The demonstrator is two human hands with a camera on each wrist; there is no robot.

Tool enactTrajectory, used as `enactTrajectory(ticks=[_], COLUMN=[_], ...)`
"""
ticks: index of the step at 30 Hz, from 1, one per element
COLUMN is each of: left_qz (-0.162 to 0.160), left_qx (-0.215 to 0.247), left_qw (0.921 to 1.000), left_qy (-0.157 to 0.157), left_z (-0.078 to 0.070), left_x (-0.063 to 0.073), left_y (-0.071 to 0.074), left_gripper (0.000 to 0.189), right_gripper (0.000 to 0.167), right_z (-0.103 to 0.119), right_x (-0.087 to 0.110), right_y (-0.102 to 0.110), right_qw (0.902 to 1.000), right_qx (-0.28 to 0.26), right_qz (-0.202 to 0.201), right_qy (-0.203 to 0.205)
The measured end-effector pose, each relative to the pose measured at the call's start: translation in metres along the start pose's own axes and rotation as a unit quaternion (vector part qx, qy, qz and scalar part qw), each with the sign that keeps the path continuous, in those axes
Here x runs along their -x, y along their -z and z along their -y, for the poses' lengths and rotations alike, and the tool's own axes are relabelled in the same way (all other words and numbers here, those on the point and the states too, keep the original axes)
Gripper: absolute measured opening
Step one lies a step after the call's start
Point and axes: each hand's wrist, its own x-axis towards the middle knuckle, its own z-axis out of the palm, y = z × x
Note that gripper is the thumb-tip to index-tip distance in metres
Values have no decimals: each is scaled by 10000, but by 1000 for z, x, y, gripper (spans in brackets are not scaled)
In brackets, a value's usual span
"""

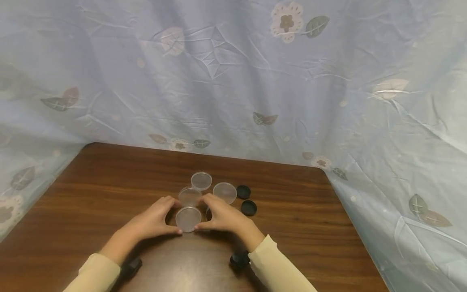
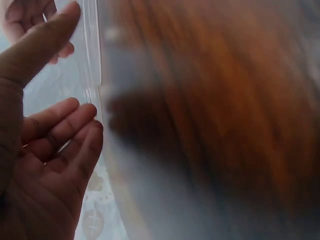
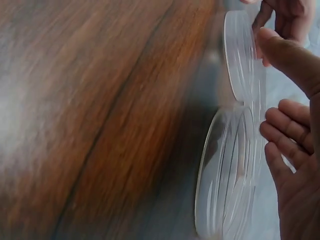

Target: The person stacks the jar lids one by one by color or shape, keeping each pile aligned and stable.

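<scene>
On the wooden table (image 1: 310, 235), the nearest clear dish (image 1: 188, 220) lies between the left hand (image 1: 153, 219) and the right hand (image 1: 227, 217), their fingers relaxed and parted from the thumbs; it looks light, stiff, slippery and crackable, best held by its left and right edges.

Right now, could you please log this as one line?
left hand: beside nearest clear round plastic dish; right hand: opposite side; two black round discs: farther right

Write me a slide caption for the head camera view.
Left hand and right hand flank a clear round dish on a wood-grain table, other clear dishes and black discs nearby.
</scene>
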Motion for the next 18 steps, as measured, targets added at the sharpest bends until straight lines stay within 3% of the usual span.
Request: enactTrajectory(ticks=[7, 18], left_qz=[90, 41], left_qx=[-346, -697], left_qw=[9993, 9975], left_qy=[59, -81], left_z=[-3, -8], left_x=[-3, -5], left_y=[-2, -5], left_gripper=[70, 57], right_gripper=[64, 71], right_z=[6, 13], right_x=[-7, -11], right_y=[-2, -5], right_qw=[9978, 9941], right_qx=[634, 1025], right_qz=[171, 356], right_qy=[-36, 22])
